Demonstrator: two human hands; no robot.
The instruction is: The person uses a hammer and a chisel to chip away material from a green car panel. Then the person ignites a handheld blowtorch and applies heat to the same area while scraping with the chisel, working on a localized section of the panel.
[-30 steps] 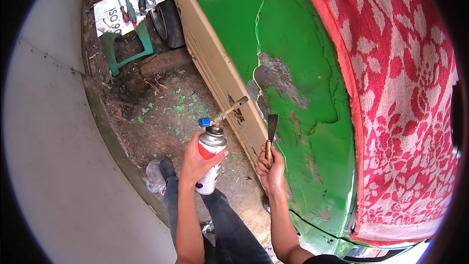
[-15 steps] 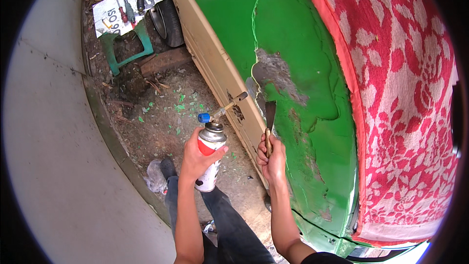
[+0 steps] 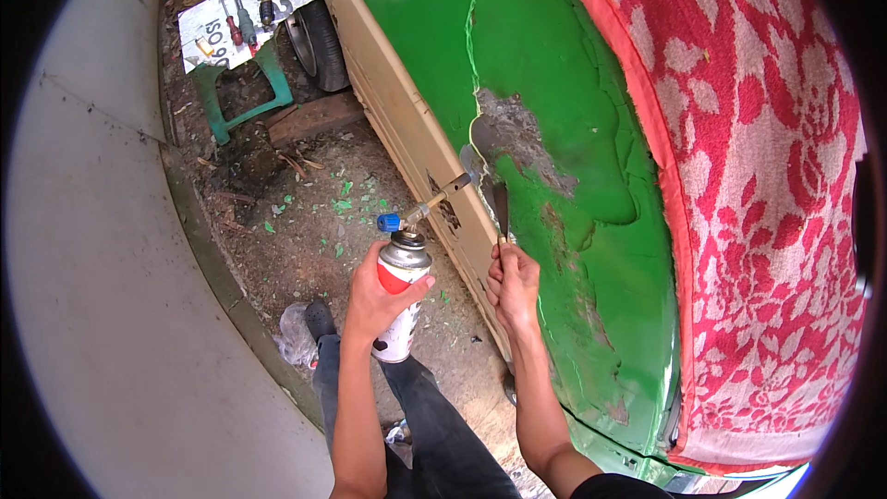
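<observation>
My left hand (image 3: pixel 374 291) is wrapped round a gas torch (image 3: pixel 404 286), a white and red canister topped by a blue knob and a brass nozzle. The nozzle points at the edge of a green car panel (image 3: pixel 610 268); I cannot make out a flame. In my right hand (image 3: pixel 514 289) is a putty knife (image 3: pixel 501 212), gripped by its wooden handle, its dark blade at the panel's left edge. Beyond the blade lies a bare grey patch (image 3: pixel 522 139) where the green paint is gone. A light yellowish line of lifted paint runs along that patch.
A red and white floral towel (image 3: pixel 748 222) covers the area right of the panel. Beige trim (image 3: pixel 397 102) borders its left side. A green stool (image 3: pixel 222 111) carries a white plate with hand tools, beside a wheel (image 3: pixel 316 44). Green paint flakes litter the ground. A pale wall (image 3: pixel 92 249) curves at left.
The putty knife has shifted slightly left and turned, so its blade looks narrower against the panel's edge. My left hand and the torch have barely moved.
</observation>
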